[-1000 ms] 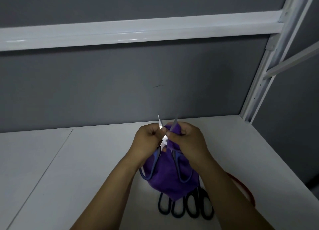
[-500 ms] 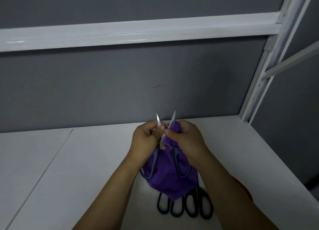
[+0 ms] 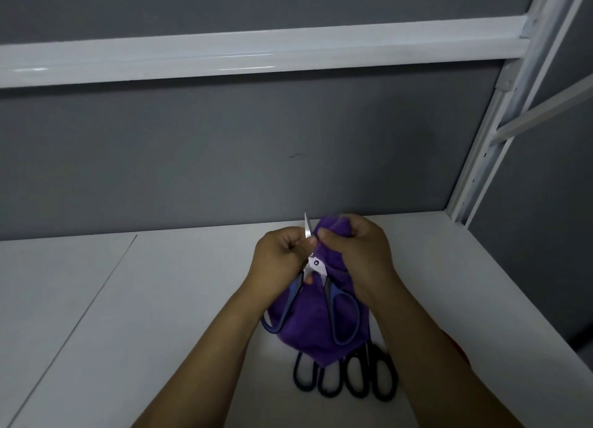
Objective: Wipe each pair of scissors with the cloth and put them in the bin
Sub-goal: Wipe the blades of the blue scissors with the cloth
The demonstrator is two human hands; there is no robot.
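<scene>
Gripping scissors (image 3: 316,263), apparently half-wrapped in cloth (image 3: 308,326)

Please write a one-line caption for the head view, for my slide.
Left hand holds blue-handled scissors, right hand grips purple cloth over one blade; black-handled scissors lie on the white table.

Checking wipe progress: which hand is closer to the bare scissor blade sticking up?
Left. The left hand pinches the bare blade just below its tip; the right hand is beside it to the right, gripping the purple cloth.
</scene>
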